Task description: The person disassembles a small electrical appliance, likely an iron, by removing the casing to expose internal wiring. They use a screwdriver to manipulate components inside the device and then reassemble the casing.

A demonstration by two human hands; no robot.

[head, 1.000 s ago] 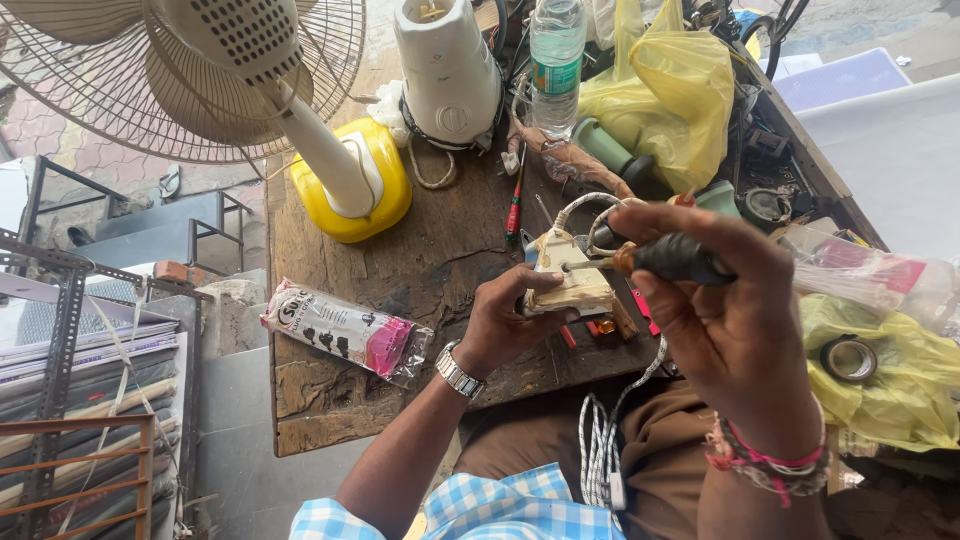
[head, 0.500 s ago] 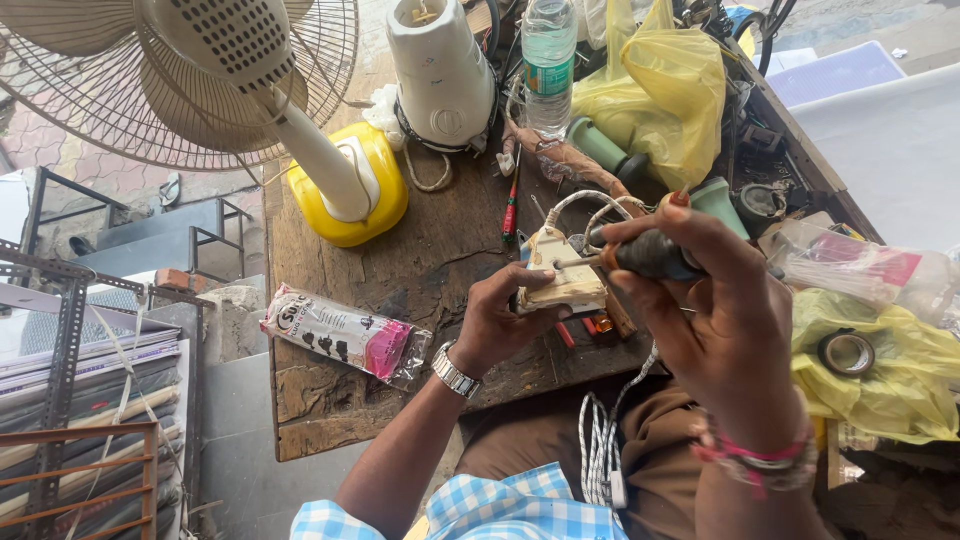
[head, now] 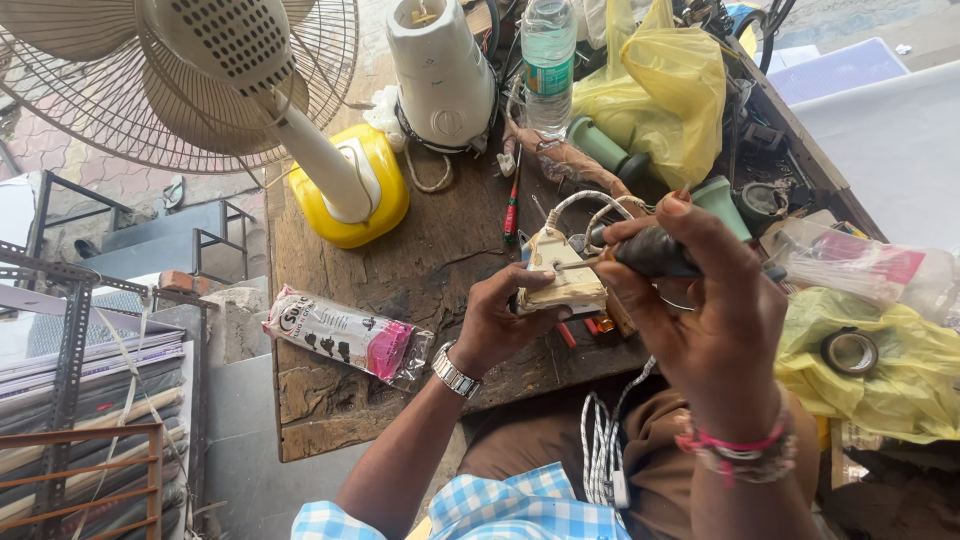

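Note:
My left hand point(head: 497, 322) grips a small cream electrical box point(head: 562, 271) just above the wooden workbench point(head: 330, 385). White braided cables point(head: 585, 205) loop out of the top of the box. My right hand point(head: 700, 310) is closed round the dark handle of a screwdriver point(head: 650, 252), whose tip points left at the face of the box. A steel watch sits on my left wrist and beaded bands on my right. A white cord point(head: 600, 455) hangs down over my lap.
A pedestal fan with a yellow base point(head: 350, 185) stands at the bench's back left, beside a white mixer base point(head: 440, 70) and a water bottle point(head: 548, 60). Yellow bags point(head: 660, 90), a red screwdriver point(head: 511, 205), a snack packet point(head: 345, 335) and a tape roll point(head: 850, 350) lie around.
Both hands with the box and screwdriver have stayed together, shifting slightly left and down in view. The screwdriver stays against the box.

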